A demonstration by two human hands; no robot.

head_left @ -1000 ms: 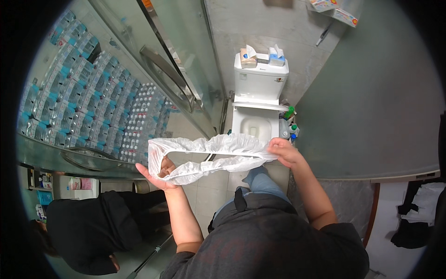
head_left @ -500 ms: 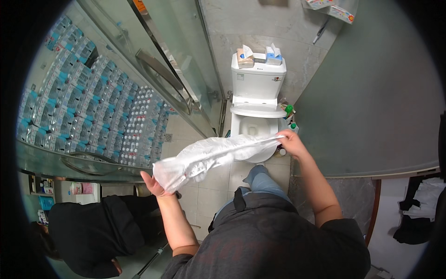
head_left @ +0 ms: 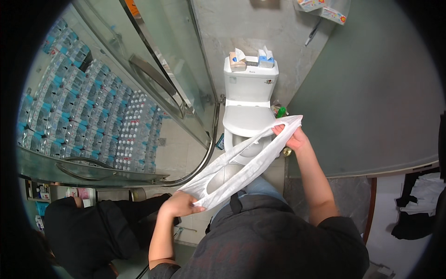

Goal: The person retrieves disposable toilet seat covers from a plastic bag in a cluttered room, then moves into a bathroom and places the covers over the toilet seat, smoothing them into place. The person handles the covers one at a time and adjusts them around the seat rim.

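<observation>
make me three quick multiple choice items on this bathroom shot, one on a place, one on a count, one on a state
1. Where do the tissue boxes sit?
A. on the toilet tank
B. on the floor
C. inside the shower

2. How many hands grip the white plastic bag?
A. none
B. one
C. two

3. What state is the bag in?
A. folded flat
B. stretched between the hands
C. crumpled in a ball

Answers:
1. A, both boxes rest on the lid of the toilet tank.
2. C, the left hand and the right hand each hold an end.
3. B, it spans taut from one hand to the other.

The white plastic bag [head_left: 241,165] is now pulled taut, mouth narrowed.
</observation>
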